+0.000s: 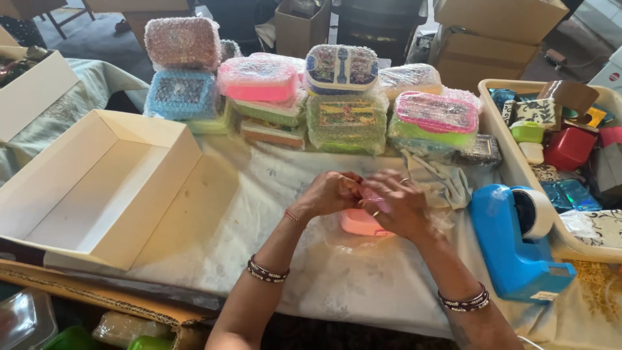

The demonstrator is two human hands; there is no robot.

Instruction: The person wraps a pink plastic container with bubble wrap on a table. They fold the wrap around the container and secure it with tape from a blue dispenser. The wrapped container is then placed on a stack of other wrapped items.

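A small pink box (358, 223) lies on the cloth-covered table (214, 227), partly wrapped in clear bubble wrap. Both hands close over its top. My left hand (330, 192) pinches the wrap at the box's left side. Over the right side lies my right hand (400, 204), with rings on its fingers, gripping the wrap and box. Most of the box is hidden under the fingers. Bangles sit on both wrists.
A stack of bubble-wrapped colourful boxes (311, 97) lines the far side. An open white cardboard box (97, 188) sits at left. A blue tape dispenser (515, 240) stands at right, beside a cream tray (512, 155) of small items. Cardboard cartons (492, 39) stand behind.
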